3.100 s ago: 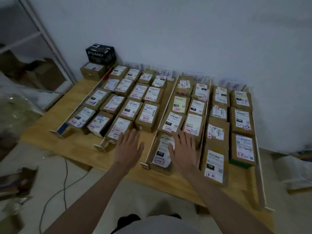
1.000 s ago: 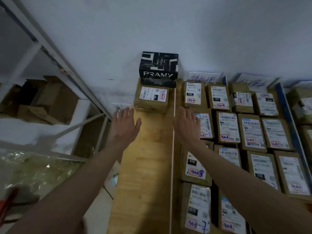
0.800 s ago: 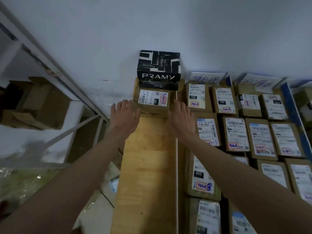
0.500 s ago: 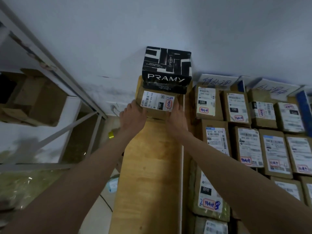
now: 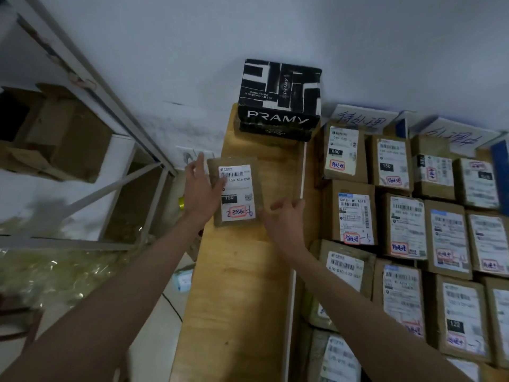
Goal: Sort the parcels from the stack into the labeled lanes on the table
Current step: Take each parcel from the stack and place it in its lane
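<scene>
Figure. We hold one brown parcel (image 5: 235, 193) above the bare strip of the counter (image 5: 242, 285), in front of the black PRAMY box (image 5: 279, 99), label side up. Our left hand (image 5: 199, 188) grips its left edge, thumb curled over the label and fingers (image 5: 199, 160) reaching behind. Our right hand (image 5: 283, 220) sits at the parcel's near right corner with its fingers spread and relaxed; whether they bear on the cardboard we cannot tell.

To do this step well, we judge that the handwritten red mark on the label should be read first and matched to a lane sign, the right hand supporting the underside before carrying.

The lanes lie right of a white divider rail (image 5: 303, 172). The nearest lane, under a handwritten lane sign (image 5: 360, 119), holds labelled parcels in close rows, among them parcel 060 (image 5: 343, 153) and parcel 150 (image 5: 389, 164). A second sign (image 5: 454, 136) heads the next lane.
</scene>
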{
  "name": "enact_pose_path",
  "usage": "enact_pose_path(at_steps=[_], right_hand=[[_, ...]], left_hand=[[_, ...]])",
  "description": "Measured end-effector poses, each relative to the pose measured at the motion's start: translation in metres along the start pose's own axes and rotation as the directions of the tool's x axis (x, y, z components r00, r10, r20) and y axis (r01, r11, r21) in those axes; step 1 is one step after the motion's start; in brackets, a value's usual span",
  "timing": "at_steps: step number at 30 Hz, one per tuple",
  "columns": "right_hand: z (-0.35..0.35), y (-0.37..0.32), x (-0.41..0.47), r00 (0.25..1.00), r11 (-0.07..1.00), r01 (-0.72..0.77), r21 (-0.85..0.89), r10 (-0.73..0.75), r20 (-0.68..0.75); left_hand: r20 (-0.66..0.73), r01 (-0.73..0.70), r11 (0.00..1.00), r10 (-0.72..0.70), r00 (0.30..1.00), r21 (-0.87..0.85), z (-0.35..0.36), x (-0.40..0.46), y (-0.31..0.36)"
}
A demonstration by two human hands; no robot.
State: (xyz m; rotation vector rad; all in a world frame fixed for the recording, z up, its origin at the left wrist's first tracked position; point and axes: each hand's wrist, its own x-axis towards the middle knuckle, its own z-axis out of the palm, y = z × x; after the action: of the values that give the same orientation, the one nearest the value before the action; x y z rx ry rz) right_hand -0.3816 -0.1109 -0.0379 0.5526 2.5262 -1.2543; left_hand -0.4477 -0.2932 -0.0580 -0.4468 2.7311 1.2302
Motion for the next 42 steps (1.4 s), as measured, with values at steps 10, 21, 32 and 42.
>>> enact_pose_path(at_steps=[10, 21, 32, 42], right_hand=[[0.031, -0.005, 0.0, 0.956, 0.997, -0.062, 0.05, 0.046, 0.289], [-0.038, -0.031, -0.056, 0.977, 1.0, 0.023, 0.012, -0.025, 0.213], [-0.175, -0.003, -0.144, 0.996, 0.998, 0.0, 0.057, 0.005, -0.087], [-0.278, 0.117, -0.233, 0.935, 0.979, -0.155, 0.132, 0.189, -0.299]], left_hand=[[-0.007, 0.064, 0.998, -0.064, 0.998, -0.004, 0.008, -0.074, -0.032], [0.101, -0.201, 0.961, 0.185, 0.977, 0.187, -0.053, -0.102, 0.016], [0.224, -0.544, 0.575, 0.533, 0.816, 0.61, -0.052, -0.164, 0.118], [0.401, -0.719, 0.401, 0.628, 0.667, 0.567, 0.035, -0.271, 0.181]])
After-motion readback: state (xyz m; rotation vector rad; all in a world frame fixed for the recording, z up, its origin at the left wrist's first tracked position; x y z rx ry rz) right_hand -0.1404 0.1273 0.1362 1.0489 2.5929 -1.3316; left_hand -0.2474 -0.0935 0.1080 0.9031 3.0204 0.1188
